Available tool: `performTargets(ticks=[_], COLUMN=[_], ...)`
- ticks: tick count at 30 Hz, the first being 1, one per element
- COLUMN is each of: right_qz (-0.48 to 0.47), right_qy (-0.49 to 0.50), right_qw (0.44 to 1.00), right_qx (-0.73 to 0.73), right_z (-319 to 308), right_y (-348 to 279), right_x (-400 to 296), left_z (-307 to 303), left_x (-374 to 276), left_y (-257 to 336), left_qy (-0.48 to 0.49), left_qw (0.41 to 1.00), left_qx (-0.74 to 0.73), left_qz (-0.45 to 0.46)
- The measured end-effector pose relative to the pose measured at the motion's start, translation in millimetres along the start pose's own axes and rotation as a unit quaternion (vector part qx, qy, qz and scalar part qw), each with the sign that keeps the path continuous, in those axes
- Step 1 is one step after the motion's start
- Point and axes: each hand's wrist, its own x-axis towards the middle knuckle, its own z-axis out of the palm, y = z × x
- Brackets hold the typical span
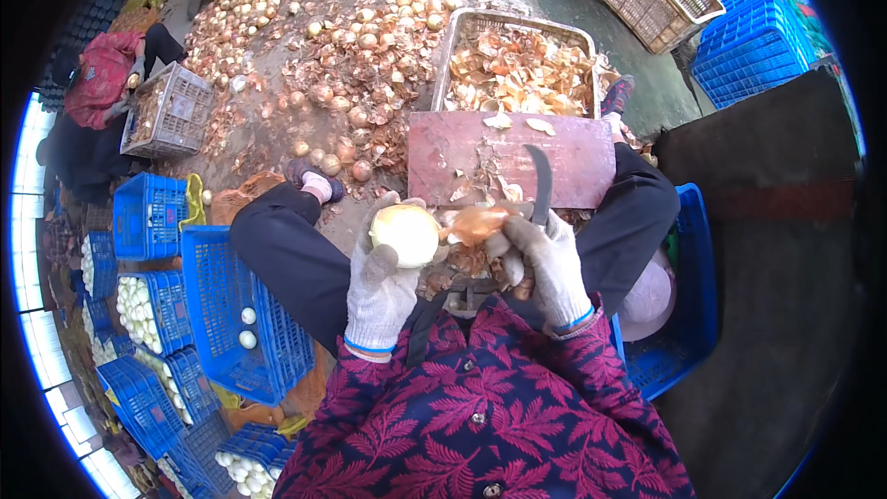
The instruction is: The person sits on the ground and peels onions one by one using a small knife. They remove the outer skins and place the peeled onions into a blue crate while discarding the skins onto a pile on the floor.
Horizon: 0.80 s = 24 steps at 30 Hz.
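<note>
My left hand [381, 277], in a whitish knit work glove, holds a pale, mostly peeled onion [405, 235]. My gloved right hand [544, 249] grips a knife with a dark curved blade [540, 177] pointing away from me. Brown onion skin [478, 223] hangs between the right fingers and the onion. Just beyond both hands lies a reddish board [443, 152] with scraps of skin on it. The knife's handle is mostly hidden in the right glove.
Behind the board stands a crate [443, 59] full of onion skins. Unpeeled onions [367, 40] and skins cover the floor ahead. At my left, a blue plastic crate [215, 305] holds two peeled onions [247, 328]. Another blue crate [700, 291] stands at right. A co-worker [104, 76] sits at far left.
</note>
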Motion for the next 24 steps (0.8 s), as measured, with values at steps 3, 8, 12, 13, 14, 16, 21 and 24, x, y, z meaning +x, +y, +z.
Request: performTargets(ticks=[3,8,12,13,14,16,21,24], right_qz=[-0.291,-0.337,-0.353,-0.359,-0.353,-0.356,-0.300,-0.211], right_qy=[0.094,-0.053,-0.072,-0.069,-0.064,-0.047,0.011,0.026], right_qw=[0.851,0.709,0.624,0.613,0.612,0.598,0.655,0.816], right_qx=[-0.428,-0.617,-0.694,-0.700,-0.705,-0.716,-0.693,-0.538], right_z=[-12.6,-6.4,-0.6,-0.1,0.9,1.7,3.3,-3.0], right_y=[22.5,12.7,23.5,25.2,26.9,31.6,40.1,46.2], right_x=[12.1,-16.4,-20.4,-20.0,-19.1,-17.4,-10.3,-0.6], left_z=[-2.6,-5.5,-8.1,-9.7,-10.4,-9.3,-1.5,-2.6], left_x=[2.6,0.2,2.7,2.5,2.0,0.3,-3.1,-2.1], left_y=[4.3,-0.1,-6.5,-6.0,-5.5,-5.5,-6.2,-8.7], left_qy=[-0.018,0.023,0.029,0.024,0.019,0.012,-0.017,-0.024], left_qw=[0.995,0.967,0.935,0.933,0.932,0.929,0.882,0.870], left_qx=[0.099,0.250,0.343,0.345,0.347,0.354,0.457,0.474], left_qz=[0.026,0.043,0.091,0.098,0.104,0.112,0.114,0.133])
